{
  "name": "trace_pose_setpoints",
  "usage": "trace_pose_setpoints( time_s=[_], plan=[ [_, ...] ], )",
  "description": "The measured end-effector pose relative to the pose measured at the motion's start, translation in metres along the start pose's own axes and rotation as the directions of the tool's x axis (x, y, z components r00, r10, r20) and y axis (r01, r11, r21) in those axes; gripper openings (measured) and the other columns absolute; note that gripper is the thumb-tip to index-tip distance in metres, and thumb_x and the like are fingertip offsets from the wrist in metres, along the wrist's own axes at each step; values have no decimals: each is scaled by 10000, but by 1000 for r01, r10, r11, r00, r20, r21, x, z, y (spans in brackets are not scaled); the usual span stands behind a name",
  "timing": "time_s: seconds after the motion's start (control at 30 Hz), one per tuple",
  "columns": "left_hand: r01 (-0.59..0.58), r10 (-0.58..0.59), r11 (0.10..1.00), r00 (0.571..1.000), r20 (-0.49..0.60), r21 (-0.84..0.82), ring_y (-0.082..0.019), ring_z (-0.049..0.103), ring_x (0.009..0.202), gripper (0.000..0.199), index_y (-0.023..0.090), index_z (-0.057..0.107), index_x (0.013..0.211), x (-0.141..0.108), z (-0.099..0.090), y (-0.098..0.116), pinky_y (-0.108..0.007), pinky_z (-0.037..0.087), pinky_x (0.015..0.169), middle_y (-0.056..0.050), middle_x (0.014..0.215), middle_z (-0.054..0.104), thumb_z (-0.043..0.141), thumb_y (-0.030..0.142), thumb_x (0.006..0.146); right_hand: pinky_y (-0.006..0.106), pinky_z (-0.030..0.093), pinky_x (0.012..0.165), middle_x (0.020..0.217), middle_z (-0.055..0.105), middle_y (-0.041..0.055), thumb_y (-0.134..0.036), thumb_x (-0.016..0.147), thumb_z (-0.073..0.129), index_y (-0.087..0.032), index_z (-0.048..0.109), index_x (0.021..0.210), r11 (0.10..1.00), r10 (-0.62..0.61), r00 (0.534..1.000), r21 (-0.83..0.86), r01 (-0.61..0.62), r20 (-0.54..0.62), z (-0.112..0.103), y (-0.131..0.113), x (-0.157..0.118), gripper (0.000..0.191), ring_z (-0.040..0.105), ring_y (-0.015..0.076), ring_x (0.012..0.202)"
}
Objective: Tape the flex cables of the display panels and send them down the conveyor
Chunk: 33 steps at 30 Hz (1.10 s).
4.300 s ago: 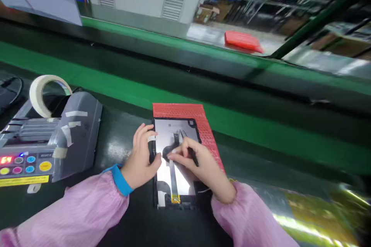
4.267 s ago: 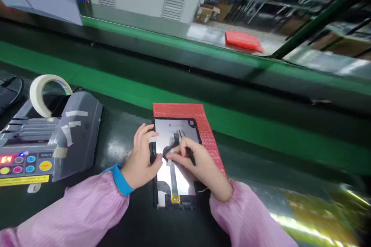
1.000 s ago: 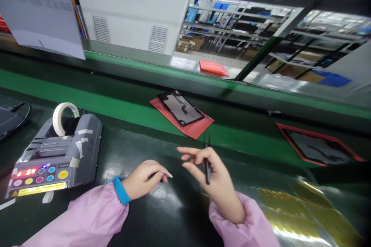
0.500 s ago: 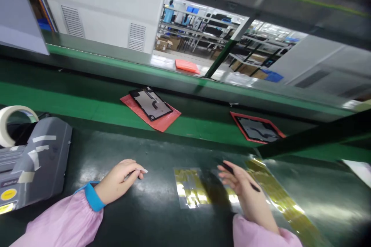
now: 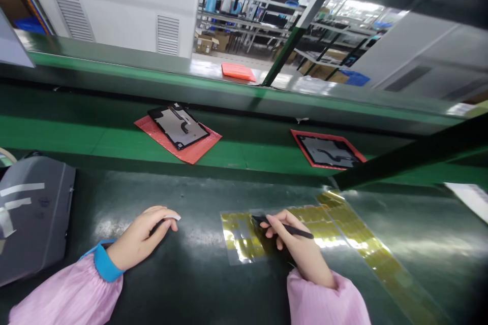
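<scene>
- Black tweezers [image 5: 292, 231] sit clenched in the right hand [image 5: 303, 249], their tips just past the fingers, above amber tape strips [image 5: 238, 236] on clear film.
- Left of those fingers, the left hand [image 5: 141, 236] lies loosely curled; whether it holds anything is hidden.
- Well beyond the fingertips, one dark tablet panel [image 5: 178, 126] lies on a red mat [image 5: 202, 143], another panel [image 5: 328, 151] on a red-edged sheet.
- Many strips remain on the film.

Behind the bench [image 5: 190, 198], one panel [image 5: 178, 126] on a mat [image 5: 201, 143] lies left of a second panel [image 5: 327, 152]; a tape dispenser [image 5: 34, 218] sits at the left edge.
</scene>
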<state>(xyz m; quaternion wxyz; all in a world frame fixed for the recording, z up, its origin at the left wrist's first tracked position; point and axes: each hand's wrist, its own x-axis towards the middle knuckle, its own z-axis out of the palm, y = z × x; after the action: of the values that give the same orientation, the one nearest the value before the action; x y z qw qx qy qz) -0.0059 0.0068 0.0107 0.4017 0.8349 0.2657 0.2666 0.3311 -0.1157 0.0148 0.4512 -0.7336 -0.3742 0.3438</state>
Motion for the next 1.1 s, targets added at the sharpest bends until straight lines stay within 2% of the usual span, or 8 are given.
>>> trace_pose_setpoints(
  time_s=[0.37, 0.6, 0.83, 0.97, 1.1],
  plan=[
    [-2, 2, 1000, 1000, 12, 3, -139, 627, 866, 208, 226, 591, 1075, 2, 0, 2, -282, 468, 844, 3, 885, 683, 409, 174, 987, 206, 319, 353, 714, 728, 96, -724, 681, 718, -187, 589, 668, 1000, 22, 1000, -7, -22, -2, 2, -2, 0, 552, 420, 73, 359],
    [2, -2, 1000, 1000, 17, 7, -137, 621, 864, 203, 222, 592, 1069, 1, -1, 1, -280, 461, 846, 3, 888, 682, 411, 179, 987, 182, 193, 340, 700, 729, 101, -726, 658, 736, -189, 543, 636, 997, 69, 997, 42, -68, -17, 3, 7, 3, 570, 318, 45, 331],
    [7, -8, 1000, 1000, 17, 12, -145, 627, 867, 202, 221, 600, 1040, 2, 0, 3, -287, 465, 844, -4, 885, 684, 412, 175, 981, 191, 215, 348, 646, 705, 98, -705, 645, 768, -188, 542, 610, 986, 70, 998, 155, -67, -10, -2, 3, 1, 566, 368, 63, 347],
    [-13, 13, 1000, 1000, 4, 12, -144, 630, 863, 210, 220, 594, 1061, 1, -1, 3, -287, 470, 841, -5, 878, 686, 409, 165, 977, 181, 216, 346, 634, 687, 79, -652, 648, 807, -197, 532, 627, 953, 83, 997, 294, -78, -3, -7, 6, 4, 531, 473, 104, 413],
    [-33, 33, 999, 999, -4, 16, -143, 633, 855, 219, 219, 588, 1077, 1, -1, 2, -287, 477, 832, -9, 872, 689, 405, 159, 974, 169, 215, 330, 636, 678, 61, -651, 595, 839, -205, 559, 673, 912, 82, 993, 408, -39, -88, -7, 5, 7, 532, 479, 103, 421]
  ],
)
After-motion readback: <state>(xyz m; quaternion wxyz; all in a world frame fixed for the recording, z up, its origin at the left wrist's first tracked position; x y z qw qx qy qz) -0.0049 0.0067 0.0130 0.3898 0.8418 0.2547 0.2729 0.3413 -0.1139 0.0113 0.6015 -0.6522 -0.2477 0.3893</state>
